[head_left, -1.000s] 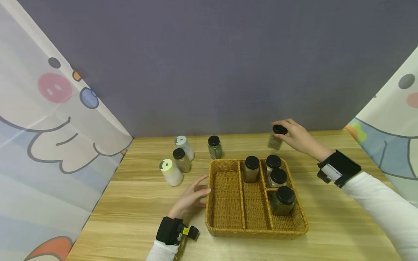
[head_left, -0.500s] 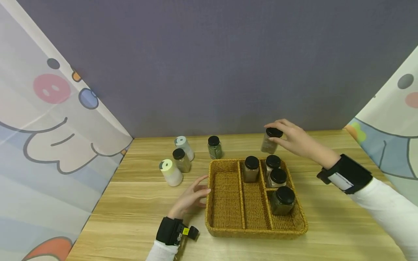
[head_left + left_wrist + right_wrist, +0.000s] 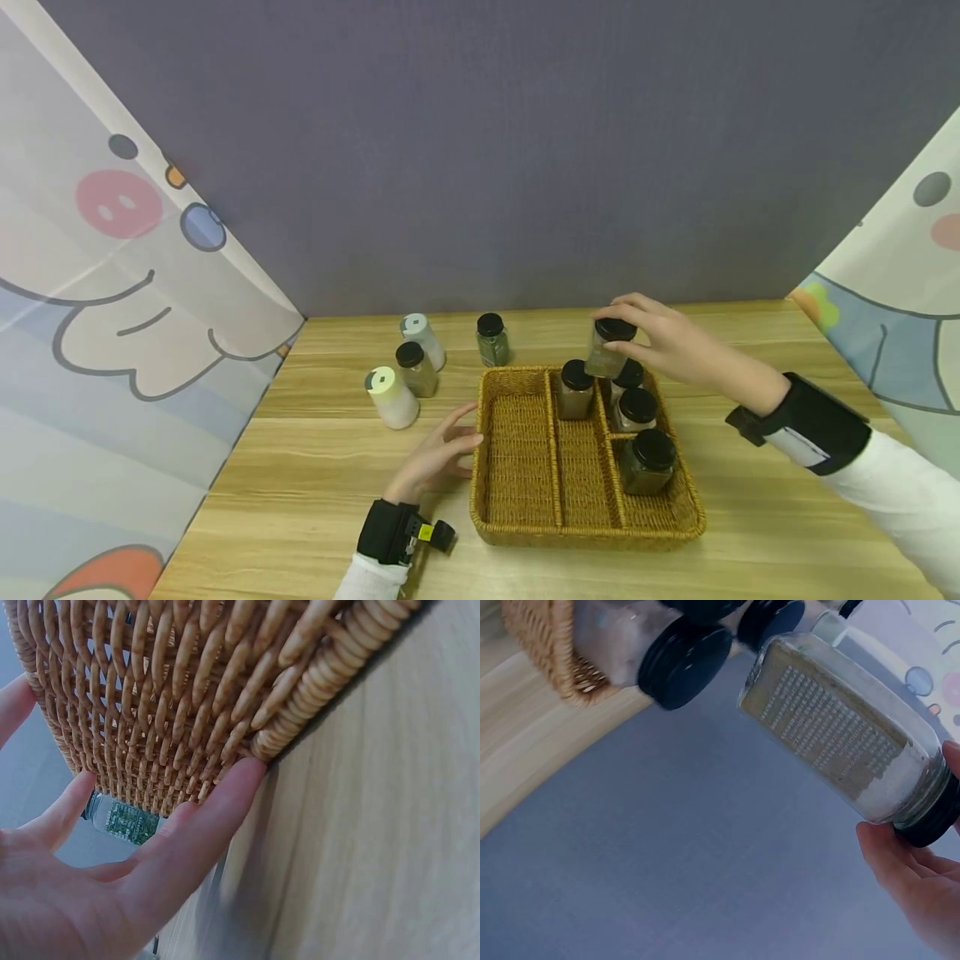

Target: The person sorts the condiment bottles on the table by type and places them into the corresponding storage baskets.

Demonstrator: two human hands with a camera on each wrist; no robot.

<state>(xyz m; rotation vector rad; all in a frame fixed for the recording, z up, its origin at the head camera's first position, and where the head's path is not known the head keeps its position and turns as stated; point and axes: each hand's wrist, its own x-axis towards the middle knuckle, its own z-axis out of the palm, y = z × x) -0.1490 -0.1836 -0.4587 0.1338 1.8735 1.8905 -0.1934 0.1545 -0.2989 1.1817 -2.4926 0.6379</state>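
Observation:
In the head view my right hand (image 3: 656,337) pinches a glass spice jar (image 3: 604,358) by its black lid, above the back edge of a wicker basket (image 3: 517,533). The right wrist view shows this jar (image 3: 829,724) with printed text and pale brown contents. My left hand (image 3: 435,457) touches the basket's left outer wall. In the left wrist view its fingertips (image 3: 244,776) press lightly spread against the wicker. Several black-lidded jars stand in the basket: one in the middle column (image 3: 575,398), the others on the right, with a dark green one (image 3: 647,471) nearest the front.
Behind the basket stands a jar of green flakes (image 3: 492,343). Left of it are a white bottle with pale blue top (image 3: 426,343), a black-lidded jar (image 3: 420,377) and a white bottle with yellow top (image 3: 397,404). A grey panel (image 3: 480,167) rises behind the table.
My right hand has carried the spice jar left and toward the basket, from behind its right corner to over its back rim. The left hand stays against the basket.

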